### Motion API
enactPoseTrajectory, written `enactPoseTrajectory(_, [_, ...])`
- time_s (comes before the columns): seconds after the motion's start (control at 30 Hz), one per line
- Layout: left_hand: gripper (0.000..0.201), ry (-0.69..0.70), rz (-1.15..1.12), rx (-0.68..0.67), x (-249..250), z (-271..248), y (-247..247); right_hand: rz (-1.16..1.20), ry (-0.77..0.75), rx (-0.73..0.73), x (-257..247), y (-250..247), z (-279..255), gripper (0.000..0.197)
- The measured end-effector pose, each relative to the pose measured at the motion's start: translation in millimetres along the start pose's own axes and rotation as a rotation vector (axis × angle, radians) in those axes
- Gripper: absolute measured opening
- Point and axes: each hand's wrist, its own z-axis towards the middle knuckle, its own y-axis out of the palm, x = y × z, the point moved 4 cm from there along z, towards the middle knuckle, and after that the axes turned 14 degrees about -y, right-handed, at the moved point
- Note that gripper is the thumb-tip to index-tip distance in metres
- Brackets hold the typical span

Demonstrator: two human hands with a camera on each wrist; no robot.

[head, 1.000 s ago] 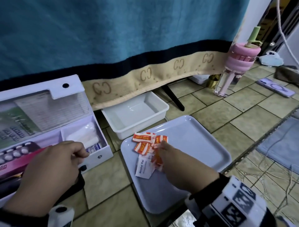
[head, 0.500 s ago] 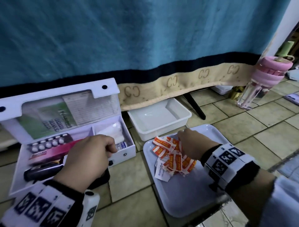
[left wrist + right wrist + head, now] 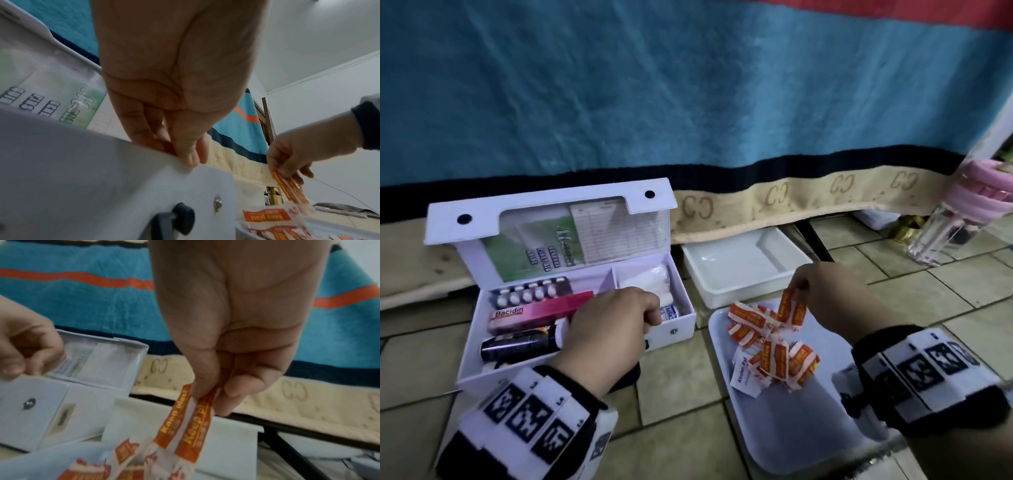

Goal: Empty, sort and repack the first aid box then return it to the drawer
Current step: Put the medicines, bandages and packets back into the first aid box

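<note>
The first aid box [image 3: 674, 330] sits open on the tiled floor [image 3: 681, 387], its lid [image 3: 551, 209] leaning back against the hanging blue blanket [image 3: 688, 85]; inside the larger compartment lie a blister pack of white tablets [image 3: 527, 294], a pink carton marked Bacidin [image 3: 534, 311] and a dark tube [image 3: 517, 344], while the smaller compartment on the right holds a white gauze packet [image 3: 650, 281]; the left hand [image 3: 609, 325] is curled over the front wall of the box, fingers hooked inside and thumb on the outer face, gripping that wall near its right end; just beside the box, to the right, a pale tray [image 3: 808, 428] rests on the floor, carrying a loose heap of orange-and-white plaster strips [image 3: 774, 349] and a white sachet printed Alcohol Pad [image 3: 743, 373]; the right hand [image 3: 835, 298] hovers over the far end of the tray, its fingertips [image 3: 209, 391] pinching the top of two joined plaster strips that dangle from it, their lower ends reaching down into the heap; behind the tray stands a white plastic bin [image 3: 746, 284], half under the blanket's beige border; a pink-capped clear bottle [image 3: 962, 212] stands well apart at the far right; both wrists wear bands with black-and-white markers.
</note>
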Motion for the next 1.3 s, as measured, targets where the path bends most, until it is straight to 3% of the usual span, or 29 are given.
enactPoseTrajectory(0.17, [0.025,0.121,0.001,-0.048,0,-9,-8,-0.116,0.016,0.201,-22,-35,-8,0.018])
enactPoseTrajectory(0.27, [0.017,0.06,-0.016,-0.001,-26,-20,-20,0.088,-0.116,0.317,-58,-55,-6,0.006])
enactPoseTrajectory(0.4, [0.02,-0.147,-0.033,0.017,-79,-33,-37,0.376,-0.416,0.169,-125,-40,12,0.004])
enactPoseTrajectory(0.5, [0.019,-0.22,0.016,-0.005,-103,-39,-43,0.366,-0.57,-0.02,-163,-12,36,0.006])
enactPoseTrajectory(0.57, [0.022,-0.23,0.03,-0.004,-109,-39,-43,0.347,-0.61,-0.054,-179,-3,54,0.005])
enactPoseTrajectory(0.63, [0.024,-0.258,0.036,0.01,-110,-36,-43,0.424,-0.621,0.05,-192,-9,68,0.005])
enactPoseTrajectory(0.77, [0.016,-0.312,0.028,-0.008,-113,-30,-43,0.644,-0.625,0.46,-209,-39,84,0.013])
enactPoseTrajectory(0.9, [0.013,-0.357,-0.01,-0.053,-115,-27,-46,0.734,-0.605,0.521,-219,-42,102,0.014])
enactPoseTrajectory(1.07, [0.013,-0.382,-0.03,-0.056,-115,-27,-50,0.622,-0.698,0.532,-230,-40,108,0.01])
enactPoseTrajectory(1.17, [0.013,-0.376,-0.048,-0.05,-115,-27,-50,0.409,-0.818,0.551,-237,-33,109,0.005])
enactPoseTrajectory(1.3, [0.01,-0.358,-0.055,-0.036,-115,-26,-49,0.262,-0.85,0.584,-246,-33,106,0.006])
